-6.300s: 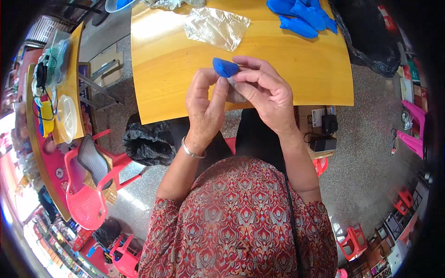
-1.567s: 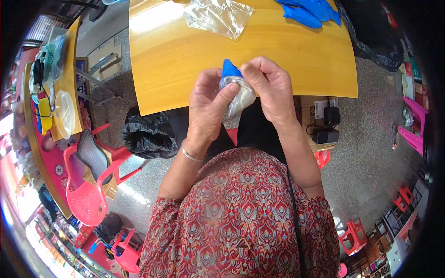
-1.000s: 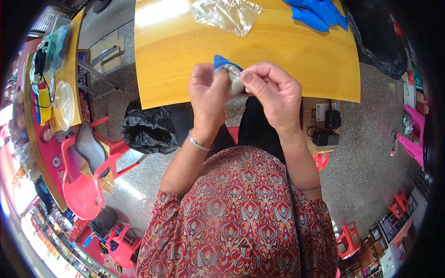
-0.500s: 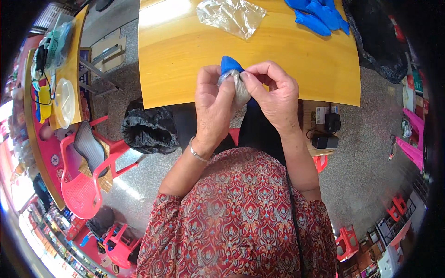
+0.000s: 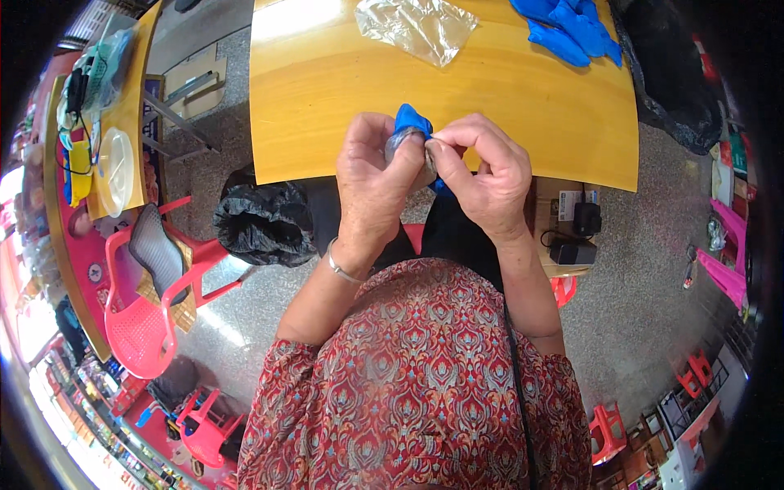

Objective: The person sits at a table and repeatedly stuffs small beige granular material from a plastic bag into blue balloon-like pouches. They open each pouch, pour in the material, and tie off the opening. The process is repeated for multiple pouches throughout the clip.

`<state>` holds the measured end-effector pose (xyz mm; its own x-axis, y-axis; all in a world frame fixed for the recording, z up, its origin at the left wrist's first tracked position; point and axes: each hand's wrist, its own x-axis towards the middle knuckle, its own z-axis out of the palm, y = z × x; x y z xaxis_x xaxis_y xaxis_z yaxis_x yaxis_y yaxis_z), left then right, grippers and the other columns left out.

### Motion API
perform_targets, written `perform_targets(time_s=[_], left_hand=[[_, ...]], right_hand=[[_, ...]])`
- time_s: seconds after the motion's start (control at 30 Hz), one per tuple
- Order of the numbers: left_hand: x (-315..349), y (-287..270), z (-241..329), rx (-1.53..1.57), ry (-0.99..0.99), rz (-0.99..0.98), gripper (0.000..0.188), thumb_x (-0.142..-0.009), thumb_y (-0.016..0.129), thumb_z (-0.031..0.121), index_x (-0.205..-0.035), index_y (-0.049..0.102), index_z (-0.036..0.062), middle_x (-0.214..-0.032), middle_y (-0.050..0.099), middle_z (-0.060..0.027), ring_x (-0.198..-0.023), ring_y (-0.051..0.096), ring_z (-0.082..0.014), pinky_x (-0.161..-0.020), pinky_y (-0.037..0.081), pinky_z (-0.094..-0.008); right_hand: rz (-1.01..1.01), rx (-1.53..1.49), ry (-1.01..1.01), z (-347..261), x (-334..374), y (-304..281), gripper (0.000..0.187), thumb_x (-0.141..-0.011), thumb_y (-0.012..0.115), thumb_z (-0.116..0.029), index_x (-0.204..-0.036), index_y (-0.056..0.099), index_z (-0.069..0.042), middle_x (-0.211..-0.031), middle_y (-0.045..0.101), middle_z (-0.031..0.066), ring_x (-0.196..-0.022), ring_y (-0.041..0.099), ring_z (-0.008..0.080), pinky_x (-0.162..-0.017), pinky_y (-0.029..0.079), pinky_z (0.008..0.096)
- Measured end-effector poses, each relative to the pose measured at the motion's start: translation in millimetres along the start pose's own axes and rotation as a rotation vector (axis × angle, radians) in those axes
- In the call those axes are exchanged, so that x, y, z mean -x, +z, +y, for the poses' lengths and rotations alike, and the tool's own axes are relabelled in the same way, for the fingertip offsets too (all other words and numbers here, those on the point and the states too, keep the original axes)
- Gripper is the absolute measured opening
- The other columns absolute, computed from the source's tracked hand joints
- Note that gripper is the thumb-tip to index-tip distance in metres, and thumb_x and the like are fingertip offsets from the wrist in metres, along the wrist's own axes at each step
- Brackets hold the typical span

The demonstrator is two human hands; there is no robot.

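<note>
Left hand (image 5: 371, 175) tight around blue-and-grey bundle (image 5: 412, 122)

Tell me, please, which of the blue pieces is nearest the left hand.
The blue piece held between the left hand and right hand; the other blue pieces lie at the far right of the table.

Bright | white glare on table (image 5: 351, 90) (far left) | edges bent, corners black

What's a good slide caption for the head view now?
Left hand and right hand pinch a blue-and-greyish piece at a yellow table, clear plastic and blue pieces beyond.
</note>
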<state>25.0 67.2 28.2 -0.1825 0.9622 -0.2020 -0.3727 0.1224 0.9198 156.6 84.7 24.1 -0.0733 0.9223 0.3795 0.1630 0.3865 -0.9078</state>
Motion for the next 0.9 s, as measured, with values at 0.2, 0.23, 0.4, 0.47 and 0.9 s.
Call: perform_targets(time_s=[0.2, 0.23, 0.4, 0.47, 0.9], left_hand=[[-2.3, 1.8, -10.1, -0.059, 0.052, 0.031, 0.014, -0.087, 0.068, 0.003, -0.090, 0.055, 0.0056, -0.081, 0.058, 0.0013, -0.071, 0.054, -0.0052, -0.062, 0.046, -0.0207], [-2.9, 3.3, -11.8, -0.064, 0.068, 0.040, 0.014, -0.087, 0.068, 0.004, -0.089, 0.055, 0.0060, -0.080, 0.057, 0.0018, -0.070, 0.054, -0.0050, -0.062, 0.046, -0.0205], [-5.4, 9.3, -16.8, -0.071, 0.140, 0.093, 0.017, -0.087, 0.069, 0.007, -0.085, 0.052, 0.0041, -0.078, 0.055, 0.0011, -0.069, 0.051, -0.0047, -0.058, 0.045, -0.0210], [-9.5, 5.9, -18.2, -0.149, 0.144, 0.069, 0.016, -0.088, 0.068, 0.007, -0.086, 0.052, 0.0040, -0.079, 0.055, 0.0010, -0.069, 0.051, -0.0047, -0.058, 0.045, -0.0211], [-6.7, -7.3, 8.8, 0.032, -0.072, -0.133, 0.020, -0.091, 0.065, 0.013, -0.105, 0.057, 0.0010, -0.089, 0.059, -0.0035, -0.079, 0.056, -0.0092, -0.067, 0.046, -0.0224]], right_hand=[[0.001, 0.054, -0.087, 7.1, -3.3, -4.7, 0.008, -0.077, 0.070, 0.003, -0.080, 0.063, 0.000, -0.074, 0.062, 0.0058, -0.064, 0.060, 0.0124, -0.058, 0.048, 0.0244], [0.001, 0.059, -0.076, 7.8, -3.3, -5.3, 0.008, -0.077, 0.070, 0.003, -0.080, 0.063, 0.000, -0.074, 0.062, 0.0059, -0.064, 0.061, 0.0125, -0.059, 0.048, 0.0242], [-0.126, -0.202, 0.209, 22.3, 1.5, -5.0, 0.019, -0.081, 0.072, -0.001, -0.096, 0.061, 0.000, -0.087, 0.063, 0.0057, -0.080, 0.062, 0.0115, -0.069, 0.049, 0.0224], [-0.172, -0.381, 0.320, 18.0, 3.6, -1.8, 0.026, -0.083, 0.072, -0.003, -0.106, 0.059, 0.000, -0.095, 0.063, 0.0050, -0.088, 0.061, 0.0107, -0.074, 0.049, 0.0222], [-0.147, -0.312, 0.284, 14.4, -3.6, -10.0, 0.022, -0.087, 0.065, -0.003, -0.108, 0.062, -0.001, -0.099, 0.062, 0.0019, -0.086, 0.058, 0.0077, -0.072, 0.050, 0.0225]])
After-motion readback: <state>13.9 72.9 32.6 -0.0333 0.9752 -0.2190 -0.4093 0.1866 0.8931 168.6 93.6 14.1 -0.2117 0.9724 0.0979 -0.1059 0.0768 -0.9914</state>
